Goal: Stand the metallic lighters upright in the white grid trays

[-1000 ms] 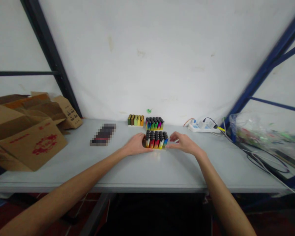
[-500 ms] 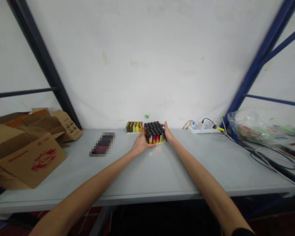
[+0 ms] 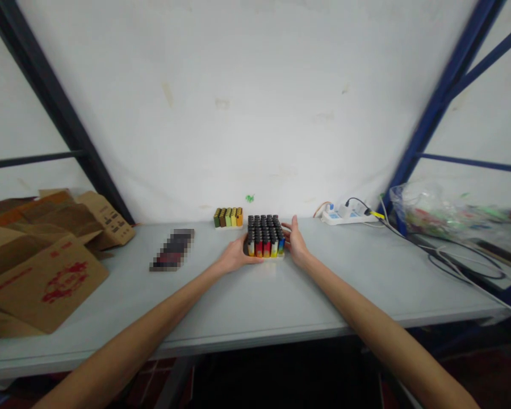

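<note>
A tray of lighters (image 3: 266,237) stands near the middle of the table, packed with upright lighters that have black tops and coloured bodies in the front row. Wrapped round its left side is my left hand (image 3: 235,255), the thumb along the lower front edge. At the opposite side, my right hand (image 3: 298,244) has its fingers against the tray's right rear side and its thumb pointing up. Those right fingertips are partly hidden behind the lighters. Just behind and to the left sits a smaller tray of green, yellow and orange lighters (image 3: 228,218), which neither hand touches.
Opened cardboard boxes (image 3: 63,278) lie on the table's left end. A pixelated dark flat item (image 3: 173,250) rests nearer the middle. Against the wall stands a white power strip (image 3: 347,215) with plugs and cables. Clear plastic bags (image 3: 426,213) lie at the right, beside a blue post (image 3: 426,125).
The larger tray of lighters has come closer to me and turned so its front row faces me squarely. Both hands moved with it, and the view has shifted slightly.
</note>
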Demonstrator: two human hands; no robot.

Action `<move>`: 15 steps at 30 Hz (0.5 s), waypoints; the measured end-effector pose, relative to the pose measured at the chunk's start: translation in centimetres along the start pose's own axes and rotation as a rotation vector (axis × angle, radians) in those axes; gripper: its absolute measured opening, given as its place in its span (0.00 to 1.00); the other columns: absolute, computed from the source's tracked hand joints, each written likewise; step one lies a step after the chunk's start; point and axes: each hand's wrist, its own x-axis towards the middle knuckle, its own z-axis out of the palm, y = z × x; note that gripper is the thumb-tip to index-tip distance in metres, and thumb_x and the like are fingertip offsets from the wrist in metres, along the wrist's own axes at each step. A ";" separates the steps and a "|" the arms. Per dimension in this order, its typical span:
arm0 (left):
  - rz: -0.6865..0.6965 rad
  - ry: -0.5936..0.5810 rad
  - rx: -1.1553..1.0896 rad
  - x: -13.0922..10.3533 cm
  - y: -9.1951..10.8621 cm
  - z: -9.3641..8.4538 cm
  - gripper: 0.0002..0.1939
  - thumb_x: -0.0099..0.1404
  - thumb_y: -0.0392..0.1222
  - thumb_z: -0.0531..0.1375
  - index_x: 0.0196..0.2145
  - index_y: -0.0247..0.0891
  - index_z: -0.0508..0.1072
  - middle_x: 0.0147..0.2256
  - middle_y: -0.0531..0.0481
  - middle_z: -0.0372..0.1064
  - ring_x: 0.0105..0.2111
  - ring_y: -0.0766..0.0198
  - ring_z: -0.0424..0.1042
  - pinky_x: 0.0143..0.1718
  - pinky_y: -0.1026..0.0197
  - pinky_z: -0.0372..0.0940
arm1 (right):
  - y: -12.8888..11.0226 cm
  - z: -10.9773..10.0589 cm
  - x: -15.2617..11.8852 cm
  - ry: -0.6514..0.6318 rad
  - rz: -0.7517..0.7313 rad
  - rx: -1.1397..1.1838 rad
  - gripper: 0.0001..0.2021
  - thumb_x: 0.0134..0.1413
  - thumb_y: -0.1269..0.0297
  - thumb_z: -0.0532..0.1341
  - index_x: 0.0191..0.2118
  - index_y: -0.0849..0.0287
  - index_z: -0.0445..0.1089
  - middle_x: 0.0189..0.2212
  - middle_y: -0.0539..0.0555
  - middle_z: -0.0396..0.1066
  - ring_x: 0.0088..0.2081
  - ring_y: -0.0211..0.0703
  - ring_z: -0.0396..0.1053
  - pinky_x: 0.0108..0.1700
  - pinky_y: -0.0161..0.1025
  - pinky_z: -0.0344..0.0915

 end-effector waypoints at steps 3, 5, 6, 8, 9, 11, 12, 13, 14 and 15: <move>0.003 -0.001 0.012 -0.6 0.2 -0.1 0.50 0.49 0.58 0.76 0.65 0.38 0.68 0.60 0.43 0.75 0.57 0.42 0.75 0.61 0.48 0.68 | -0.5 0.0 -1.0 0.054 -0.009 -0.022 0.34 0.71 0.35 0.43 0.53 0.56 0.74 0.47 0.59 0.82 0.45 0.50 0.80 0.47 0.44 0.75; 0.012 -0.007 0.018 -0.6 0.2 -0.2 0.50 0.48 0.59 0.76 0.64 0.38 0.69 0.60 0.43 0.75 0.57 0.42 0.75 0.61 0.49 0.68 | -0.7 -0.2 -1.0 0.073 -0.018 -0.046 0.33 0.72 0.37 0.44 0.51 0.58 0.75 0.46 0.61 0.82 0.43 0.50 0.80 0.44 0.43 0.75; 0.019 -0.014 0.018 -0.6 0.2 -0.3 0.49 0.49 0.59 0.76 0.64 0.39 0.69 0.60 0.44 0.75 0.57 0.43 0.75 0.61 0.49 0.68 | -0.8 -0.3 -0.9 0.077 -0.023 -0.056 0.32 0.72 0.38 0.45 0.50 0.59 0.75 0.45 0.62 0.82 0.42 0.50 0.80 0.44 0.43 0.76; 0.030 -0.021 0.023 -0.5 0.2 -0.4 0.48 0.49 0.60 0.76 0.64 0.39 0.70 0.59 0.44 0.76 0.56 0.43 0.76 0.59 0.49 0.69 | -0.7 -0.8 -0.5 0.062 -0.040 -0.072 0.30 0.72 0.40 0.47 0.49 0.60 0.75 0.44 0.63 0.82 0.41 0.50 0.80 0.45 0.44 0.76; 0.031 -0.024 0.029 -0.5 0.2 -0.5 0.48 0.49 0.60 0.75 0.63 0.39 0.70 0.58 0.44 0.76 0.56 0.42 0.76 0.59 0.49 0.70 | -0.7 -1.0 -0.3 0.042 -0.053 -0.079 0.29 0.72 0.41 0.48 0.48 0.60 0.76 0.44 0.63 0.82 0.42 0.51 0.81 0.47 0.46 0.76; 0.028 -0.029 0.049 -0.5 0.3 -0.6 0.48 0.49 0.61 0.75 0.63 0.38 0.70 0.56 0.44 0.78 0.55 0.42 0.77 0.58 0.48 0.70 | -0.6 -1.5 0.3 0.001 -0.083 -0.102 0.27 0.71 0.41 0.50 0.47 0.59 0.76 0.44 0.64 0.82 0.43 0.53 0.81 0.50 0.49 0.76; 0.024 -0.032 0.058 -0.5 0.4 -0.6 0.48 0.49 0.61 0.75 0.63 0.38 0.70 0.56 0.44 0.78 0.54 0.42 0.77 0.58 0.48 0.71 | -0.5 -1.8 0.6 -0.013 -0.097 -0.123 0.27 0.71 0.41 0.51 0.47 0.59 0.76 0.44 0.64 0.82 0.43 0.54 0.81 0.52 0.51 0.76; 0.019 -0.032 0.064 -0.6 0.4 -0.6 0.48 0.49 0.62 0.75 0.63 0.38 0.70 0.55 0.44 0.78 0.54 0.42 0.77 0.58 0.48 0.70 | -0.5 -2.0 0.9 -0.019 -0.112 -0.149 0.27 0.70 0.40 0.51 0.47 0.59 0.76 0.43 0.65 0.82 0.44 0.55 0.81 0.53 0.53 0.75; 0.015 -0.029 0.067 -0.6 0.4 -0.6 0.48 0.50 0.62 0.75 0.63 0.38 0.69 0.55 0.43 0.78 0.54 0.42 0.77 0.58 0.48 0.70 | -0.5 -2.1 1.1 -0.019 -0.131 -0.179 0.27 0.70 0.39 0.52 0.47 0.59 0.76 0.44 0.64 0.82 0.44 0.56 0.81 0.54 0.55 0.75; 0.014 -0.025 0.068 -0.7 0.5 -0.6 0.49 0.50 0.62 0.75 0.64 0.39 0.69 0.56 0.43 0.78 0.54 0.42 0.77 0.59 0.48 0.70 | -0.5 -2.2 1.3 -0.020 -0.156 -0.207 0.27 0.68 0.38 0.54 0.48 0.58 0.76 0.45 0.64 0.81 0.45 0.56 0.80 0.55 0.56 0.74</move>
